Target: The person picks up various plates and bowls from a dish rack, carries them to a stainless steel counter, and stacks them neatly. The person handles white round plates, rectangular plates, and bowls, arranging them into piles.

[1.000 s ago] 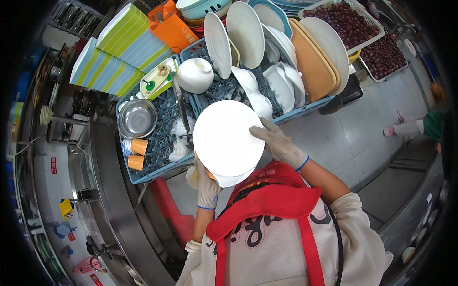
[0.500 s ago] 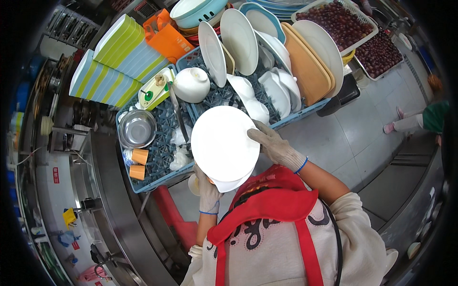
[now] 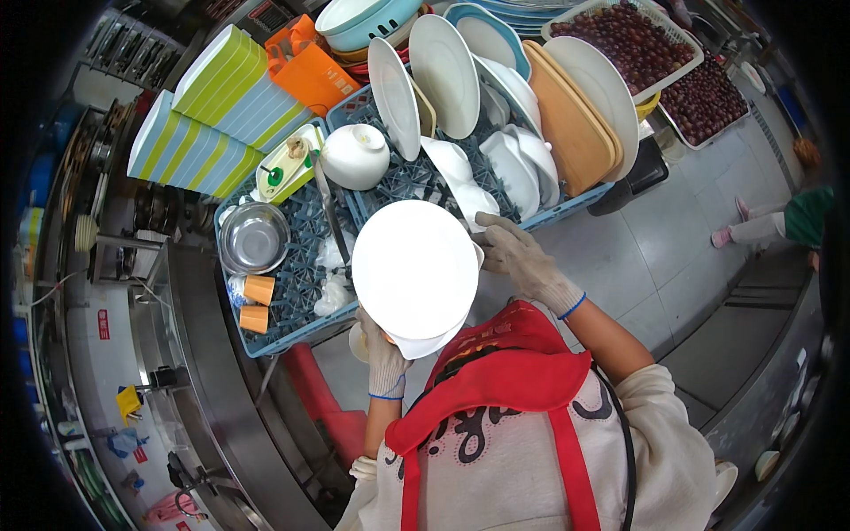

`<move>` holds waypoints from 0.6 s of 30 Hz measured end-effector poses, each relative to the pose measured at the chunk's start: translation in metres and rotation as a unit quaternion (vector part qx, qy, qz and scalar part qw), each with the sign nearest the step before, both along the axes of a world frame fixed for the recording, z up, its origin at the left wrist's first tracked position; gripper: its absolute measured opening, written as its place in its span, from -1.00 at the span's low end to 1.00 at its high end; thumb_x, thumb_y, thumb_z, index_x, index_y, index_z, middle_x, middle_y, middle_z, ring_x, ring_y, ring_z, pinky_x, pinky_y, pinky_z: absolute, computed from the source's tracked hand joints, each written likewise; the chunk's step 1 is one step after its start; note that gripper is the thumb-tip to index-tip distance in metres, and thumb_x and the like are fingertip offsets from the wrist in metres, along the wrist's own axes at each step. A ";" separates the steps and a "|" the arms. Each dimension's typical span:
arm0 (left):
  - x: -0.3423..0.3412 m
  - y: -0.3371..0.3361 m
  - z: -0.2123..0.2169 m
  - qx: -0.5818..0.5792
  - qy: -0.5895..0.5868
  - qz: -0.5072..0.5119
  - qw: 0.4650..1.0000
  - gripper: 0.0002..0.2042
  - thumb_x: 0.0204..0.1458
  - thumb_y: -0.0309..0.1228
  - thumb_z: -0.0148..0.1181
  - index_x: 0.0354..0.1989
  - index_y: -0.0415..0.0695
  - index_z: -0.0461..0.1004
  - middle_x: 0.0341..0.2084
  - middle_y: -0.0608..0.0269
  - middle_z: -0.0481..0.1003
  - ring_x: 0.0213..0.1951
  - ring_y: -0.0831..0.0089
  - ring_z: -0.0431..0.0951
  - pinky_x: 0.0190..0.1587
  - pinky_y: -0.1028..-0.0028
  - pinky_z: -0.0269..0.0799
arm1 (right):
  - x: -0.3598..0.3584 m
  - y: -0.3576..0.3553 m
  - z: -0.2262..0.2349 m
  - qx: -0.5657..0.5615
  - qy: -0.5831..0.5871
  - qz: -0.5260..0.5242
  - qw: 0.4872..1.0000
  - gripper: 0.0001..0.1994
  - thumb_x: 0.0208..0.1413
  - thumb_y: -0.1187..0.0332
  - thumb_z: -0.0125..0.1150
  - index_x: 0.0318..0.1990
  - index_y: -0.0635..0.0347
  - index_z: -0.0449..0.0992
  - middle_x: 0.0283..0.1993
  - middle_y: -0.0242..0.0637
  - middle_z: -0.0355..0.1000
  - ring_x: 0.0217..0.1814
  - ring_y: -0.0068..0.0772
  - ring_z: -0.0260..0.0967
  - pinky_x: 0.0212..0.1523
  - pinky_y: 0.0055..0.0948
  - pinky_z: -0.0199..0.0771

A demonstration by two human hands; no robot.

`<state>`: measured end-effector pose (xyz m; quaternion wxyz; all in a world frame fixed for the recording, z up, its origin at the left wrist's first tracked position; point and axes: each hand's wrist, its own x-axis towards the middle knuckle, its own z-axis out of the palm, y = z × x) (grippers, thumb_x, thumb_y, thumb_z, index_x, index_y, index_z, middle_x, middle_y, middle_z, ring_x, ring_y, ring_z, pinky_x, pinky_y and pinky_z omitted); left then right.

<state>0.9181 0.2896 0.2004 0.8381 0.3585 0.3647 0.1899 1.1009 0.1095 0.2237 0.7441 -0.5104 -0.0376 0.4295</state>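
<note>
I hold a stack of large white plates (image 3: 414,265) flat in front of my red apron. My left hand (image 3: 385,358), in a grey work glove, grips the stack from below at its near edge. My right hand (image 3: 522,257), also gloved, rests on the stack's right rim. The plates hover over the near edge of two blue dish racks (image 3: 292,327). The left rack holds a steel bowl (image 3: 253,237), two orange cups (image 3: 257,290) and an upturned white bowl (image 3: 354,157). The right rack carries upright white plates (image 3: 456,75) and small white dishes.
Tan trays (image 3: 571,124) lean at the right rack's far end. Behind it are baskets of dark red fruit (image 3: 629,40). Striped green and blue trays (image 3: 199,142) and an orange container (image 3: 310,71) stand at the back left. A steel counter (image 3: 212,398) runs on my left. Another person's legs (image 3: 779,226) show at the right.
Both hands keep the same hold on the plate stack. The racks have slid slightly lower in the view; nothing was set down or picked up.
</note>
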 end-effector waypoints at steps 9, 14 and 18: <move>-0.010 0.010 -0.016 0.012 -0.006 -0.005 1.000 -0.41 0.13 0.11 -0.16 0.16 -0.08 0.02 0.08 0.15 0.17 0.10 0.30 0.30 0.04 0.35 0.39 | 0.001 -0.003 -0.007 0.024 -0.002 -0.015 1.000 -0.46 0.15 0.16 0.08 0.17 0.34 0.18 0.01 -0.11 0.32 0.01 -0.37 0.34 0.00 -0.47 0.37; -0.010 0.004 -0.004 -0.052 -0.019 -0.006 0.998 -0.36 0.13 0.11 -0.14 0.23 -0.07 -0.05 0.10 0.14 0.15 0.12 0.28 0.28 0.06 0.33 0.37 | 0.003 -0.007 -0.014 -0.005 -0.054 -0.053 0.997 -0.50 0.12 0.17 0.09 0.13 0.29 0.25 -0.05 -0.15 0.36 0.00 -0.37 0.34 0.01 -0.46 0.36; -0.018 0.011 -0.021 -0.023 -0.021 0.004 1.000 -0.36 0.12 0.11 -0.12 0.21 -0.08 -0.02 0.10 0.14 0.16 0.11 0.27 0.28 0.07 0.32 0.36 | 0.015 -0.001 -0.005 -0.178 -0.289 -0.034 0.940 -0.43 0.05 0.13 0.16 0.15 0.25 0.24 0.00 -0.14 0.35 0.03 -0.32 0.34 0.02 -0.41 0.37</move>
